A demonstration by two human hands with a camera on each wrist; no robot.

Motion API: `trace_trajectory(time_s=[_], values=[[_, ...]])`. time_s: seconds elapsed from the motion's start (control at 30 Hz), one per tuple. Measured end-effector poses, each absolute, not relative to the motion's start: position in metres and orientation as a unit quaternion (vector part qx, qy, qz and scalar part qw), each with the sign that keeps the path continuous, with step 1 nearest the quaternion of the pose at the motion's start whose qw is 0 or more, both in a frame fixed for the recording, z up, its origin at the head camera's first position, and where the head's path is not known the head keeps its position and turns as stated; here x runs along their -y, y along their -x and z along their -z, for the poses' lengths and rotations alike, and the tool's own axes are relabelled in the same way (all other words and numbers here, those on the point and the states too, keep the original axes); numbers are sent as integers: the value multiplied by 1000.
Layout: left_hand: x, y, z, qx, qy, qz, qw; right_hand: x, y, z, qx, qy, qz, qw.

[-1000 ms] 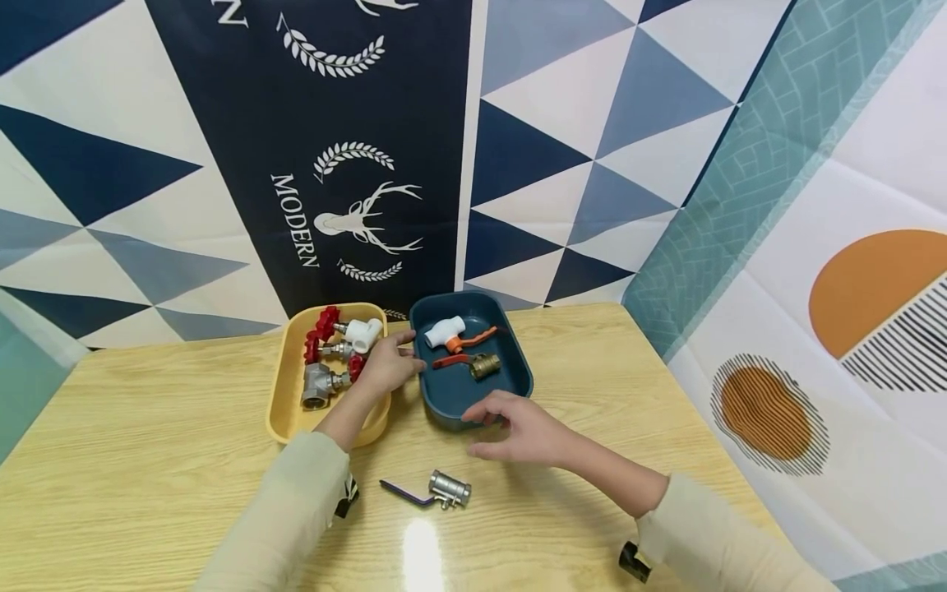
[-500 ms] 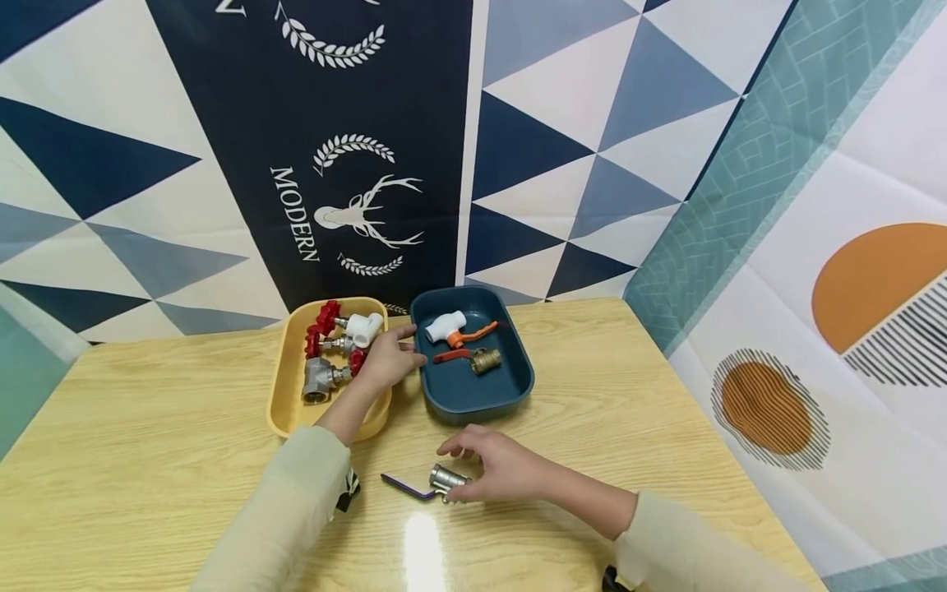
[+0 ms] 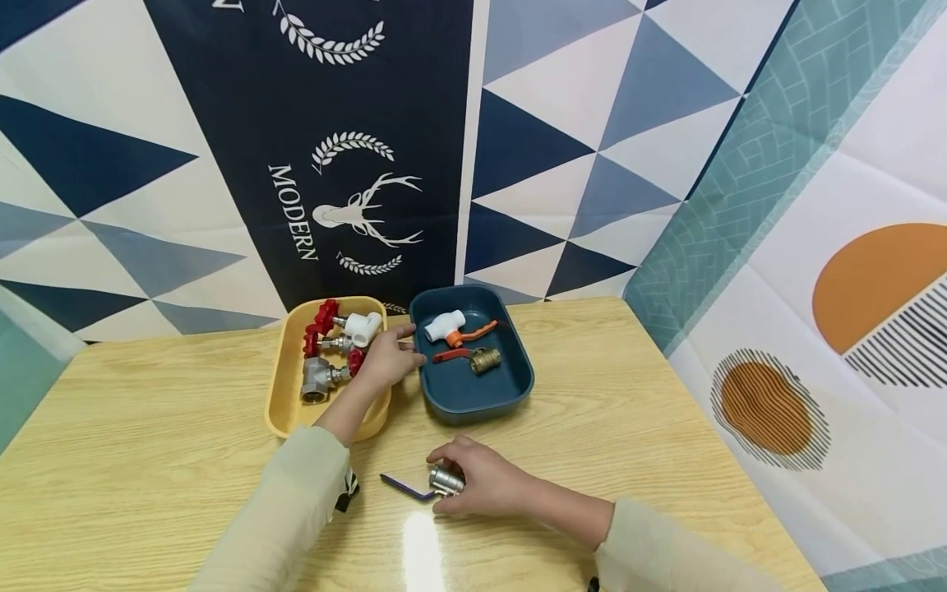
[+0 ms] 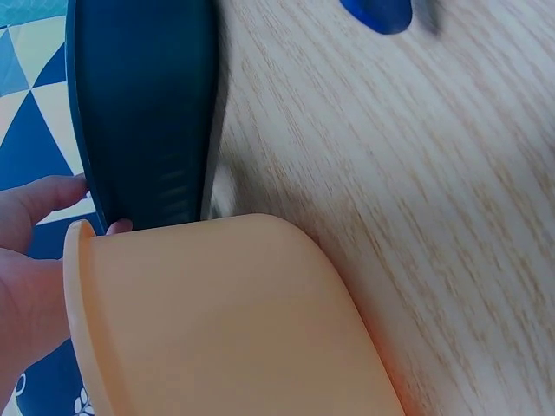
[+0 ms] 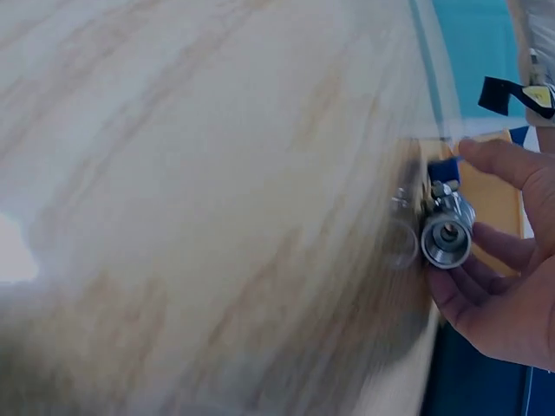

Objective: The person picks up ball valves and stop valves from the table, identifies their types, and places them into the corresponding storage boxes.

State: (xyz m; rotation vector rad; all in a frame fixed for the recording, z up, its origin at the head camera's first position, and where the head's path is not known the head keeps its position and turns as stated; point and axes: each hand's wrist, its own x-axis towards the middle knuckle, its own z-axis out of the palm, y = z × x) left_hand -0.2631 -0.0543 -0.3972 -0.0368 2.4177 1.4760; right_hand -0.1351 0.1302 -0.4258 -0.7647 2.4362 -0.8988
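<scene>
A silver ball valve (image 3: 444,479) with a blue-purple lever (image 3: 405,488) lies on the table in the head view. My right hand (image 3: 488,481) is spread around the valve body, thumb on the near side and fingers on the far side. In the right wrist view the valve's threaded end (image 5: 447,243) sits between thumb and fingers; the thumb looks apart from it. My left hand (image 3: 387,360) reaches over the yellow bin (image 3: 275,403), its fingertips touching the left rim of the dark blue bin (image 3: 476,405). Part of the left fingers is hidden behind the yellow bin in the left wrist view.
The yellow bin holds several valves with red wheel handles, among them a grey metal valve (image 3: 316,378) and a white one (image 3: 362,329). Inside the blue bin are a white valve (image 3: 444,326) with an orange lever and a brass valve (image 3: 485,360) with a red lever.
My right hand has moved down and left from beside the blue bin to around the silver ball valve. The left hand stays at the blue bin's rim, and the valve has not visibly moved.
</scene>
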Motion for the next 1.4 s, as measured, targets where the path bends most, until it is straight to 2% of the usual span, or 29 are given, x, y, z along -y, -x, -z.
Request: trace_trajectory(time_s=[0.2, 0.87, 1.4], values=[[54, 263, 396, -843, 19, -515, 154, -122, 132, 429, -904, 276, 271, 181], [53, 261, 395, -845, 17, -512, 156, -121, 129, 429, -915, 292, 233, 151], [53, 262, 393, -841, 24, -515, 164, -137, 134, 404, -914, 293, 239, 147]])
